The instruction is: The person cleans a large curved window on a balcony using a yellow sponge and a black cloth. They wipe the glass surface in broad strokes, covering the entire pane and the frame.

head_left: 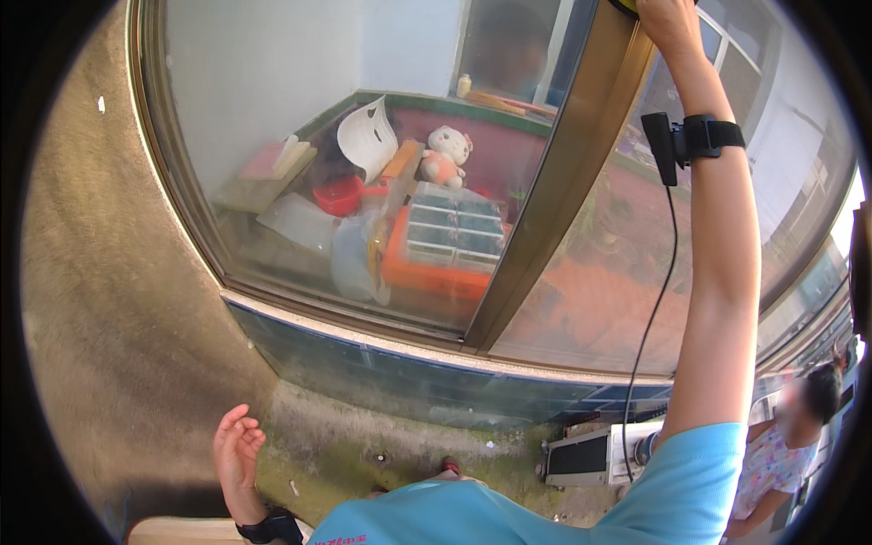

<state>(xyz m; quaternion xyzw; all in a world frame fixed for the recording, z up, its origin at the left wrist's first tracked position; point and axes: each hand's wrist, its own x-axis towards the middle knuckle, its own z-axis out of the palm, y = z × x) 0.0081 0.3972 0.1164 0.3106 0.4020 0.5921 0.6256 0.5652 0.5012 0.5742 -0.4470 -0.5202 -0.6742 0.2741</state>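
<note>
My right hand (671, 24) is raised at the top edge, its fingers on a yellow and black object (624, 6) that is mostly cut off by the frame. That object lies against the upper part of the brown metal window frame (545, 177), where two sliding panes meet. Down at the lower left, my left hand (238, 443) hangs in the air with loosely curled fingers and nothing in it. The left glass pane (272, 82) looks hazy, and the right pane (593, 272) lies behind my right forearm.
Behind the glass are a plush toy (446, 160), a red bowl (338, 195) and an orange crate (436, 276). An air-conditioner outdoor unit (579, 458) stands below the window. Another person (780, 463) is at the lower right. A cable (654, 320) hangs from my right wrist mount.
</note>
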